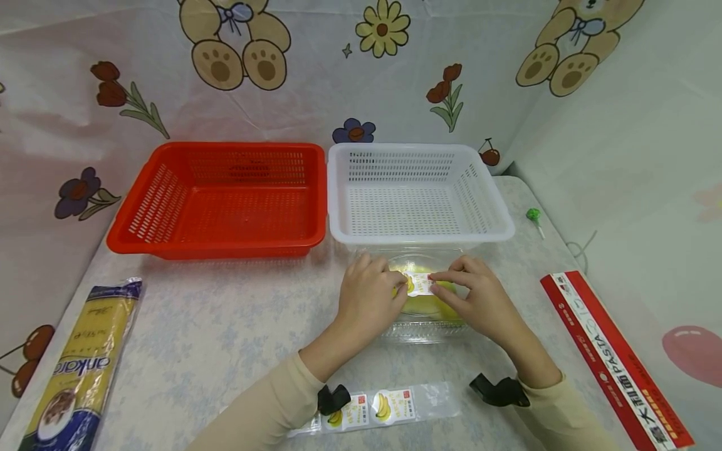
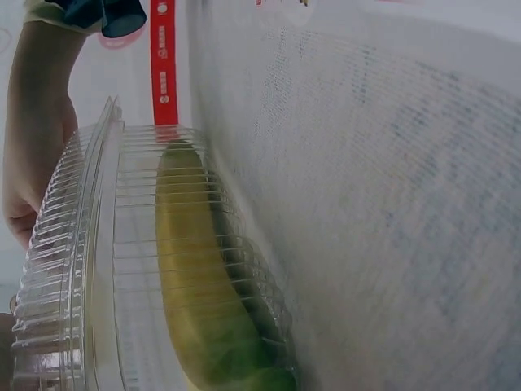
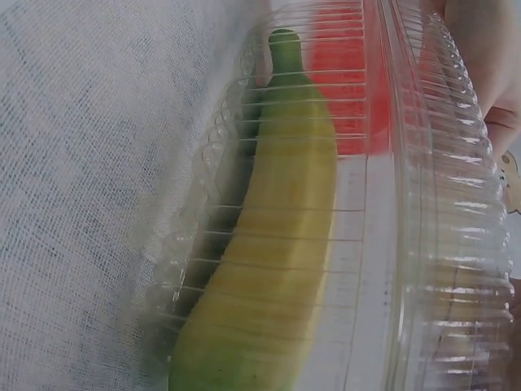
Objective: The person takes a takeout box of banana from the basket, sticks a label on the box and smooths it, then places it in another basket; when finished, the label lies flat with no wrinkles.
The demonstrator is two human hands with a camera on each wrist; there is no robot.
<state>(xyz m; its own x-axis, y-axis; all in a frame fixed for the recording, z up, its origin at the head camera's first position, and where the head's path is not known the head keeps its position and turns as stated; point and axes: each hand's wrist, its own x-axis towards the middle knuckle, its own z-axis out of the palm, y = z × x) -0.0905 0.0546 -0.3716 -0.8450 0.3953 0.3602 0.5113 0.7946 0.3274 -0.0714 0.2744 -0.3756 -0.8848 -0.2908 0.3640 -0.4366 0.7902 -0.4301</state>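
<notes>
I'm pinching the label (image 1: 419, 284) at both ends, left hand (image 1: 372, 291) and right hand (image 1: 475, 293), it's sitting between my fingertips, over the clear box (image 1: 417, 332), banana (image 3: 273, 212) lying inside below.

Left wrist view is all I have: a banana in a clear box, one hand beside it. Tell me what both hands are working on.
Observer: The left hand and right hand hold a banana sticker by opposite ends, above the clear box.
Operator: Find me any spare ones.
Observer: Two more show on a clear strip on the table, nearer the person than the box, partly behind the left sleeve.
Operator: Now tell me what stands just beyond the box.
Observer: A white basket, with a red basket at its left.
</notes>
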